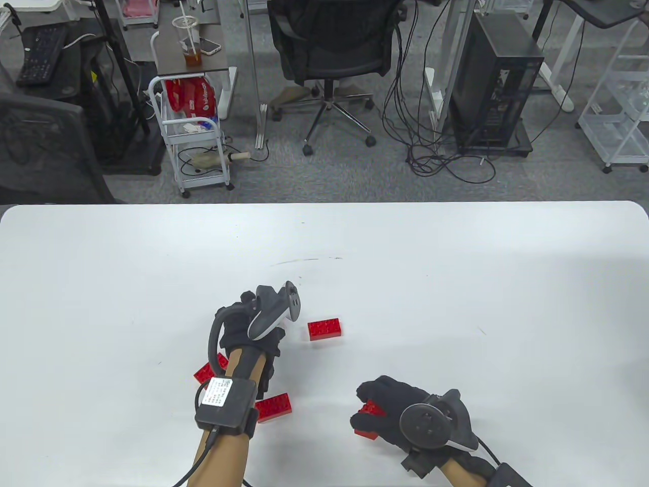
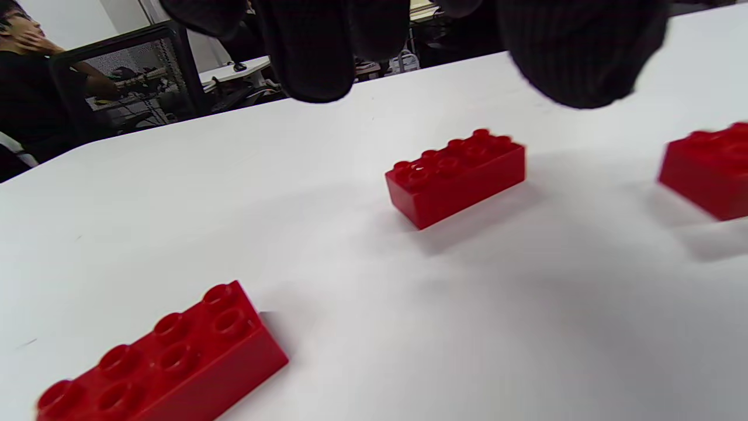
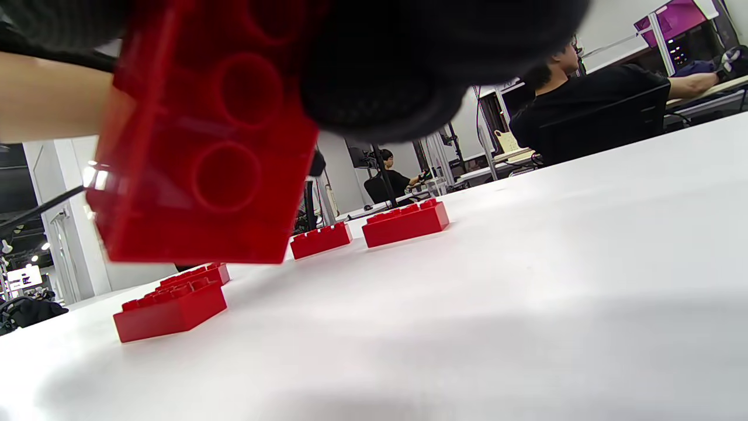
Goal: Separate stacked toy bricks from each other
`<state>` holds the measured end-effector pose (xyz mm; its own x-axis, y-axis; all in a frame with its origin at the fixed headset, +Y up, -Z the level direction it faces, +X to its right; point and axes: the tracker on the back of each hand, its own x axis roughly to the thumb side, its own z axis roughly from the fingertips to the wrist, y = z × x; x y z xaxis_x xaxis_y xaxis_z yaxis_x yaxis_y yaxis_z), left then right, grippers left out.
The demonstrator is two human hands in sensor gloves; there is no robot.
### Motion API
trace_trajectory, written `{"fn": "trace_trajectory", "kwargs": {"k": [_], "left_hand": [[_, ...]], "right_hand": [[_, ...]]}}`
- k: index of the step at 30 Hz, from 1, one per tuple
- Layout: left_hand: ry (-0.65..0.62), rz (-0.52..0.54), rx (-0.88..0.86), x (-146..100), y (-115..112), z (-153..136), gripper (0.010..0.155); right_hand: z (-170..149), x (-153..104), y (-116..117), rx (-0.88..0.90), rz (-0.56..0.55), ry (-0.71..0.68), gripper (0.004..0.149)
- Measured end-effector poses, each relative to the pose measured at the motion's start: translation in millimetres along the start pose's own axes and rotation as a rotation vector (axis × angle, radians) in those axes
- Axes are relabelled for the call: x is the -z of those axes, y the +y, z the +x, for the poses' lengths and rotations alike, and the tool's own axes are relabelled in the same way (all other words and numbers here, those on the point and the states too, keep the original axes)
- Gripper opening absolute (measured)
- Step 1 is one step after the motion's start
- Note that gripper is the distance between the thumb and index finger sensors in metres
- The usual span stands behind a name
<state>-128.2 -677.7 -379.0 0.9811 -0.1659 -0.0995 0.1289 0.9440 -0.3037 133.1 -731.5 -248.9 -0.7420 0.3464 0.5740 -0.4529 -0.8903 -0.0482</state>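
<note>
Red brick (image 1: 368, 417) in right hand (image 1: 405, 416)

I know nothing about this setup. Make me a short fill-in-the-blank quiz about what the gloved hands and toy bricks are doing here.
1. Every toy brick on the white table is coloured ____.
2. The ____ hand grips a brick lifted off the table.
3. The left hand holds ____; its fingers hang above a loose brick.
4. The brick lying apart beyond the left hand has its studs facing ____.

Missing words: red; right; nothing; up
</note>
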Motion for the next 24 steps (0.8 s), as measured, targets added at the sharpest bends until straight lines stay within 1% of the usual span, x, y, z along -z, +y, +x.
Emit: {"fn": "trace_trajectory", "kwargs": {"k": [4, 7, 10, 12, 14, 17, 20, 24], "left_hand": [[-0.083, 0.031, -0.044, -31, 16, 5, 0.093], [-0.136, 0.072, -0.037, -55, 27, 8, 0.093], [-0.244, 0.082, -0.101, -75, 31, 10, 0.093], [-0.304, 0.08, -0.155, -86, 30, 12, 0.093], [-0.35, 0.083, -0.168, -96, 27, 14, 0.093], [-0.421, 0.139, -0.17, -111, 19, 19, 0.092], [-0.467, 0.159, -0.161, -124, 12, 24, 0.092], [-0.51, 0.191, -0.177, -134, 3, 32, 0.091]], "right_hand": [[0, 0, 0, 0.009, -0.001, 0.001, 0.068], [-1, 0, 0, 0.015, -0.005, 0.003, 0.068], [-2, 0, -2, 0.02, -0.023, 0.011, 0.068], [-4, -1, -4, 0.035, -0.042, 0.016, 0.068], [-6, -1, -5, 0.05, -0.056, 0.023, 0.069], [-8, -2, -6, 0.064, -0.073, 0.033, 0.068], [-10, -2, -6, 0.086, -0.078, 0.04, 0.068], [-11, -2, -7, 0.096, -0.081, 0.047, 0.068]]}}
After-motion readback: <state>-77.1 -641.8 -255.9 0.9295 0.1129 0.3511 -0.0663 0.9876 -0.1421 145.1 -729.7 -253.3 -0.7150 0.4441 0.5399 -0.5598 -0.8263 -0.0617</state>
